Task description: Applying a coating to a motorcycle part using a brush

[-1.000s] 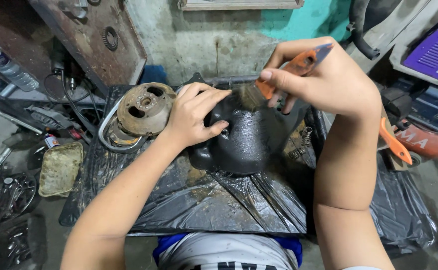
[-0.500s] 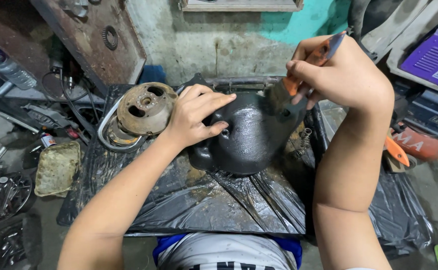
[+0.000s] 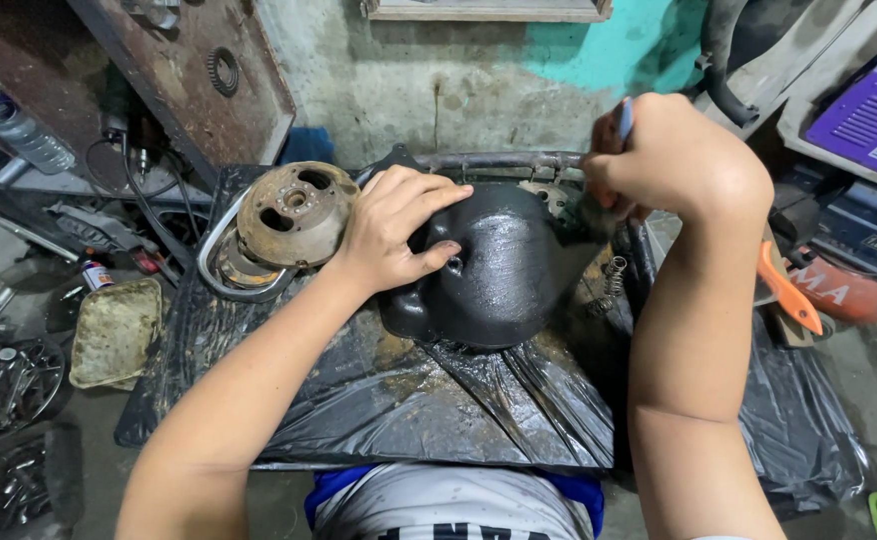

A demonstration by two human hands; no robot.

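In the head view, a black oily engine cover (image 3: 499,265) is seen in the middle of the frame, lying on a black plastic sheet (image 3: 439,400) that is spread over the work surface. The left hand (image 3: 394,230) is laid flat on the upper left part of the cover, with the fingers spread and the fingertips pressed on its domed face; nothing is enclosed by this hand, it only presses the cover down. The right hand (image 3: 674,160) is closed in a fist around a tool handle (image 3: 625,118) (only a short blue end is visible above the fist, and the working end is hidden, so the kind of tool cannot be told). This fist is held at the upper right edge of the cover, just beside it.

The cover lies to the lower left of the right hand, and its long axis runs from lower left to upper right, toward the fist. The left hand is the nearer one, since it touches the cover.

To the left of the cover, touching the sheet, a rusty round metal part (image 3: 294,212) is seen. Farther left, a dirty shallow tray (image 3: 117,332) stands on the floor. At the right edge of the frame, an orange handle (image 3: 789,295) is visible.
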